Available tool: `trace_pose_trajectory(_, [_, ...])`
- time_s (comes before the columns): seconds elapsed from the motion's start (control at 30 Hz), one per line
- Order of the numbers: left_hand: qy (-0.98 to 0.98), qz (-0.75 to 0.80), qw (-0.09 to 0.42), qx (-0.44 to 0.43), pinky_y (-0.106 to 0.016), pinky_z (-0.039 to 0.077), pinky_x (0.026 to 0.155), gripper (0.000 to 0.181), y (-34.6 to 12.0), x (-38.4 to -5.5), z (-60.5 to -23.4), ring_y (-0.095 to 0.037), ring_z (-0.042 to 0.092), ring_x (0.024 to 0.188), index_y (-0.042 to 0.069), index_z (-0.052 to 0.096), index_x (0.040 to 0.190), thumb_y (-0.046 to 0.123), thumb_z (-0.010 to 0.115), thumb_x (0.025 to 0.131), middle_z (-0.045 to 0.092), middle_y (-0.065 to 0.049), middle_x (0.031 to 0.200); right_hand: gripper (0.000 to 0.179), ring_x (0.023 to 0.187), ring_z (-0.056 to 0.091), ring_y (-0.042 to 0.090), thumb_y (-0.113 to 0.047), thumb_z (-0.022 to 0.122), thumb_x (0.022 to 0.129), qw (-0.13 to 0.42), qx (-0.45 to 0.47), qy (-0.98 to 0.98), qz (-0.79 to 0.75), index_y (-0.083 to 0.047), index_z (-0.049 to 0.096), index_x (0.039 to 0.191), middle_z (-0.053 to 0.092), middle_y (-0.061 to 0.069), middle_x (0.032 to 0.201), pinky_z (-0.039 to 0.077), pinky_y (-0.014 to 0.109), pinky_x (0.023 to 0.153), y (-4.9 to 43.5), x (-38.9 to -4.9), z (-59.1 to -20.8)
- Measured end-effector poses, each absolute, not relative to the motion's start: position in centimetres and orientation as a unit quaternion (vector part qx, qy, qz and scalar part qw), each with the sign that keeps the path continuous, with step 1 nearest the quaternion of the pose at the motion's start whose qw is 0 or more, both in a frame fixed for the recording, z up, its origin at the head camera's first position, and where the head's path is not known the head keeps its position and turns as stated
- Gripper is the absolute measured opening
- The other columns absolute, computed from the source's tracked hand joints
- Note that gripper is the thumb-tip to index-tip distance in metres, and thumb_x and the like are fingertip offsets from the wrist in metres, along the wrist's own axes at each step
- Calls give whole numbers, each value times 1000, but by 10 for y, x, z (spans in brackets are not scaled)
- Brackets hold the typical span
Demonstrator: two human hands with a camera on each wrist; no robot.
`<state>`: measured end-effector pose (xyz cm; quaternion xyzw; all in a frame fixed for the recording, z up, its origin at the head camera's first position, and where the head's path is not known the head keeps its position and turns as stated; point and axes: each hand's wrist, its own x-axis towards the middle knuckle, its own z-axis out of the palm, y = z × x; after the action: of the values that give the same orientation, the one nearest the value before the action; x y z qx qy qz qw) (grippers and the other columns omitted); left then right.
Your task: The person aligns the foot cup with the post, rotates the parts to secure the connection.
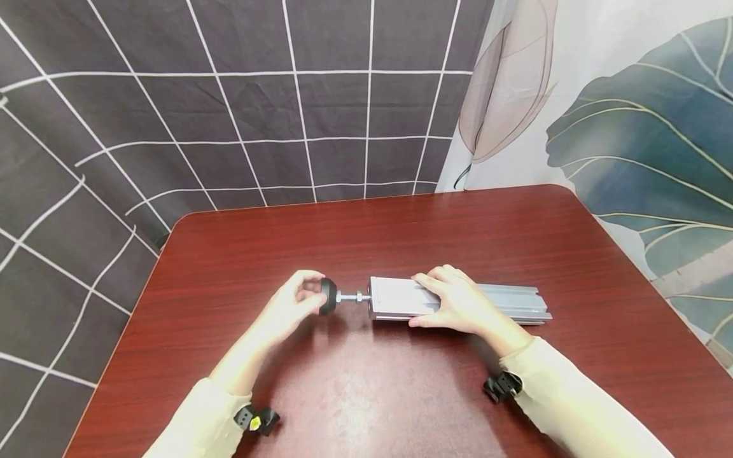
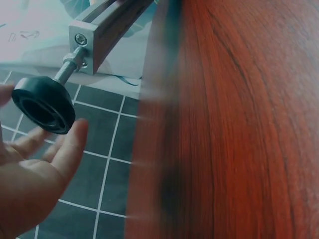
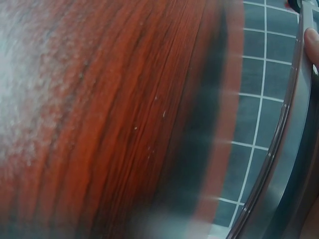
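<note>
A silver aluminium profile [image 1: 397, 298] lies lengthwise across the table, its slotted far end to the right. My right hand [image 1: 452, 302] grips it from above near the middle, thumb along the near side and fingers over the far side. From its left end plate [image 2: 81, 49] a threaded stud [image 1: 349, 297] with nuts sticks out, carrying a round black levelling foot [image 1: 328, 296]. My left hand [image 1: 292, 305] holds this foot by its rim, with thumb and fingertips around it; its hollow underside faces the palm in the left wrist view. In the right wrist view, only a fingertip [image 3: 312, 44] shows on the profile.
The reddish-brown wooden table [image 1: 355, 381] has rounded back corners. Behind it hangs a dark grey cloth [image 1: 332, 108] with white grid lines, and to the right a white curtain [image 1: 572, 76] with leaf prints. Both wrists wear small black camera mounts [image 1: 502, 385].
</note>
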<state>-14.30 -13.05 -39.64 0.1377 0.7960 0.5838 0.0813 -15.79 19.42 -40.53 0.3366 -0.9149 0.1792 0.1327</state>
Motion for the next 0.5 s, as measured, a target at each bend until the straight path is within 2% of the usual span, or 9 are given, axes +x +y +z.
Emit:
trace_pose_trajectory(0.13, [779, 584, 50, 224, -36, 50, 89, 53, -133, -141, -397, -32, 57, 106, 2, 44, 125, -10, 65, 77, 51, -17, 119, 76, 86, 53, 23, -56, 79, 59, 133, 336, -915, 179, -7, 64, 115, 58, 4, 94, 44, 42, 77, 195, -157, -405])
trace_pose_trajectory(0.23, [770, 580, 37, 261, -41, 44, 96, 59, -133, -139, -396, -35, 53, 112, 1, 41, 127, -13, 65, 75, 47, -17, 124, 76, 86, 53, 23, -55, 79, 59, 134, 337, -915, 178, -7, 64, 115, 58, 4, 93, 44, 42, 77, 195, -156, -404])
trace_pose_trajectory(0.37, [786, 581, 40, 208, -41, 47, 92, 57, -131, -139, -394, -33, 56, 109, 3, 38, 129, -4, 66, 80, 48, -19, 125, 75, 86, 53, 23, -55, 79, 59, 131, 336, -916, 178, -7, 64, 115, 58, 4, 93, 44, 42, 77, 195, -156, -403])
trace_pose_trajectory(0.5, [787, 603, 79, 107, -36, 54, 77, 38, -129, -140, -393, -31, 62, 90, 1, 40, 127, 12, 55, 94, 54, -22, 116, 76, 86, 53, 23, -56, 79, 59, 129, 335, -916, 178, -7, 64, 115, 58, 4, 94, 44, 42, 77, 195, -155, -402])
